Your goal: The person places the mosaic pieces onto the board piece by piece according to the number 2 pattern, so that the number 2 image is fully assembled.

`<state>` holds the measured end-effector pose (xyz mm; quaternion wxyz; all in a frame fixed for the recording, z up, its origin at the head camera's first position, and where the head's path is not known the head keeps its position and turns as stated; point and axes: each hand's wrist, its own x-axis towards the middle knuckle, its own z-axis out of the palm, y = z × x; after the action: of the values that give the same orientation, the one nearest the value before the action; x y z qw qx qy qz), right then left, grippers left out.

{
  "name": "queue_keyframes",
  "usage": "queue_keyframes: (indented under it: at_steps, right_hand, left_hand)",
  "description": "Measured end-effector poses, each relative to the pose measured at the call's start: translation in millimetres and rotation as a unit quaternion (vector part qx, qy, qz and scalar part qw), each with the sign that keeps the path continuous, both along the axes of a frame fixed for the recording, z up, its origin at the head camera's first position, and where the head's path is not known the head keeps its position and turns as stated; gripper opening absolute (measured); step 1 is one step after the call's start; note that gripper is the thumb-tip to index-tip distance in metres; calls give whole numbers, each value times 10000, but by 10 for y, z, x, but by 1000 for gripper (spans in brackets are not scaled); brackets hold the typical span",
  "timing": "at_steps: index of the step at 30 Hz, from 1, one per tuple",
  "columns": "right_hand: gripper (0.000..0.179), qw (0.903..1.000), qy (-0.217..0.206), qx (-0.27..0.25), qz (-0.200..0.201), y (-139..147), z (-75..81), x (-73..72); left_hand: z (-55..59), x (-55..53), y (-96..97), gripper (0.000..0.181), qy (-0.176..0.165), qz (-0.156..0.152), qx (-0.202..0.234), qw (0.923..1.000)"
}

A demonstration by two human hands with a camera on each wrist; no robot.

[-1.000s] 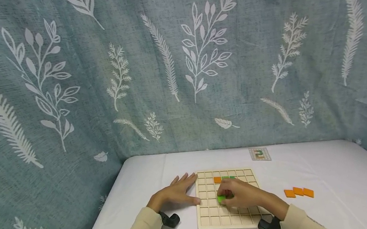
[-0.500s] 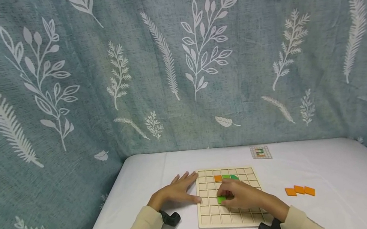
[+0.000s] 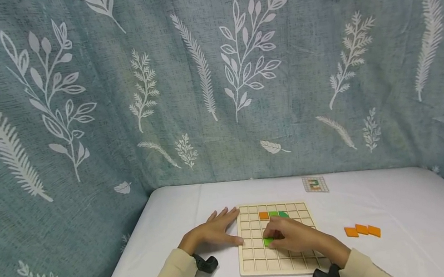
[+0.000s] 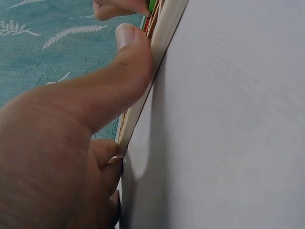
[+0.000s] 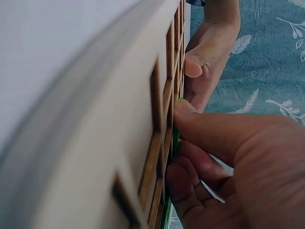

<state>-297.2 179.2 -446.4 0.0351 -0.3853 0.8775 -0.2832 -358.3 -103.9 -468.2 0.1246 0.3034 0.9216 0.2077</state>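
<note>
A wooden grid board [image 3: 253, 266] lies on the white table. My left hand [image 3: 215, 231] is spread along its left edge, with the thumb and fingertips right at the rim. Over the middle of the board, my right hand [image 3: 295, 236] pinches a light green tile [image 3: 268, 242] at one of the cells. The right wrist view shows the thumb and curled fingers about this green tile [image 5: 177, 136], low against the grid. In an upper row sit an orange tile [image 3: 263, 216], another light green tile [image 3: 273, 214] and a dark green rounded piece [image 3: 283, 214], partly covered by the right hand.
To the right of the board lie three loose orange tiles [image 3: 362, 229], close together. A small card [image 3: 315, 185] printed with a coloured grid pattern lies farther back. Behind the table hangs a blue-green curtain [image 3: 224, 156] with white leaves.
The head view has shifted slightly. My right hand sits a touch nearer to me on the board, uncovering more of the dark green piece. The left hand stays at the edge.
</note>
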Motion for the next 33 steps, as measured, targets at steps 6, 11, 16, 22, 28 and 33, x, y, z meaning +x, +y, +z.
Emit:
queue_keyframes:
  at_steps: [6, 11, 16, 22, 28, 33]
  right_hand:
    - [19, 10000, 21, -35, -15, 6, -14, -2]
    - [20, 10000, 56, -27, -29, 19, -26, -6]
    - [21, 10000, 53, -36, -3, 27, -26, -1]
    - [22, 10000, 18, -82, -1, 29, -28, 4]
    - [23, 9999, 58, -107, 16, 37, -60, 7]
    - [23, 10000, 59, -26, -61, 42, -63, -3]
  left_hand:
    - [-12, -4, 1, 104, 15, 18, -29, 10000]
    - [-8, -9, 6, 104, 28, 20, -25, 10000]
    - [1, -1, 11, 104, -1, 8, 24, 10000]
    - [-7, 2, 7, 104, 18, -9, 9, 10000]
    - [-19, 2, 13, 105, 26, -26, -37, 10000]
    - [-17, -3, 12, 105, 33, -7, -11, 10000]
